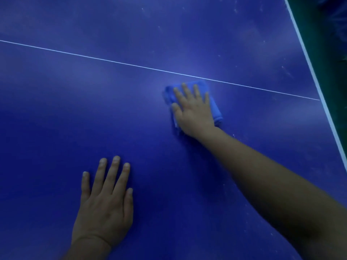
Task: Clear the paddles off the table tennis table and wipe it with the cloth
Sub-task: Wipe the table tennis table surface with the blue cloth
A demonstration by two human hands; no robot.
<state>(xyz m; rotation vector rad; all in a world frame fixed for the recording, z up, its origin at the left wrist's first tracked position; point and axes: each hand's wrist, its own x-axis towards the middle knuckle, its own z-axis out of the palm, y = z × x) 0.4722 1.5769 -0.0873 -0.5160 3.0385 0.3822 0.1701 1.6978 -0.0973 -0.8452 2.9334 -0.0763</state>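
Currently the cloth (214,111), folded and blue, lies right of frame centre on the blue bench (75,91), just below its white line (93,57). Right hand (193,111) presses it flat, fingers straight. Left hand (105,201) rests flat, fingers spread, lower left.

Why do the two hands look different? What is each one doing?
The right hand presses down on the blue cloth; the left hand lies on the bare table with nothing under it. The right hand reaches far out, next to the thin white line; the left hand stays close to the person. Both are flat, with straight, spread fingers.
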